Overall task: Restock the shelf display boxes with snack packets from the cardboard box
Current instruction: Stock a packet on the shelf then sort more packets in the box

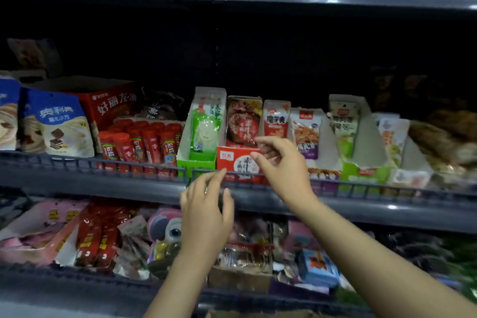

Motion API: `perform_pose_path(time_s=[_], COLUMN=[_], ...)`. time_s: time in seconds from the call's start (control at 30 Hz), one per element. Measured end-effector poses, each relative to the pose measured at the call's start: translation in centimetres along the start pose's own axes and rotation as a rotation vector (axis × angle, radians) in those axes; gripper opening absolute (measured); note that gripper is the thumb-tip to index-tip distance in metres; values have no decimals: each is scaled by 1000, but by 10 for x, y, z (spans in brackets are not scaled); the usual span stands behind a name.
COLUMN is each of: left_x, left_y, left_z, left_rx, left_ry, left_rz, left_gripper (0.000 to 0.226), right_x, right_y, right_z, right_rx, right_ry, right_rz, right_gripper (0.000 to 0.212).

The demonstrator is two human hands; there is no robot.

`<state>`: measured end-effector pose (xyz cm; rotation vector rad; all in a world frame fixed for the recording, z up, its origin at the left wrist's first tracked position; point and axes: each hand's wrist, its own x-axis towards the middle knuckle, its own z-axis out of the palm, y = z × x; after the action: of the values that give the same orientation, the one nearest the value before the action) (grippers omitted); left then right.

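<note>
My right hand (280,162) hovers with loosely curled fingers, holding nothing, just over the red display box (236,160); its upright packets (242,124) stand just behind my fingertips. My left hand (206,214) is empty, lower, farther off.

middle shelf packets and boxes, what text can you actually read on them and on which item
"奥利奥": blue and white biscuit pouch, far left.
"好丽友·派": big red cardboard carton behind the red tubes.
"红" and a blurred second character: small label on the red and white display box by the right hand.
All other packets, the red tubes and the lower shelf goods: too blurred to read.
</note>
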<state>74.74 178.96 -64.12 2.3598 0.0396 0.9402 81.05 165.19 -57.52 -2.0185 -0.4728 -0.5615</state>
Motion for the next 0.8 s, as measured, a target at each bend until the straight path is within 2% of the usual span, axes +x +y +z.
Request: perform_pose_path(time_s=[0.23, 0.37, 0.63, 0.8], left_x=[-76, -120, -207, -251], left_y=[24, 28, 9, -21], left_z=[19, 41, 107, 151], left_rx=[-167, -180, -208, -126], left_ry=[-239, -385, -665, -784], left_rz=[-51, -53, -351, -547], left_gripper=[38, 38, 33, 31], right_x=[-120, -185, -289, -339], right_y=[45, 82, 165, 216], right_z=[-23, -26, -10, 10], right_rx=[17, -14, -93, -124], right_ry=[17, -2, -105, -257], right_rz=[217, 342, 650, 850], right_gripper=[21, 18, 19, 22])
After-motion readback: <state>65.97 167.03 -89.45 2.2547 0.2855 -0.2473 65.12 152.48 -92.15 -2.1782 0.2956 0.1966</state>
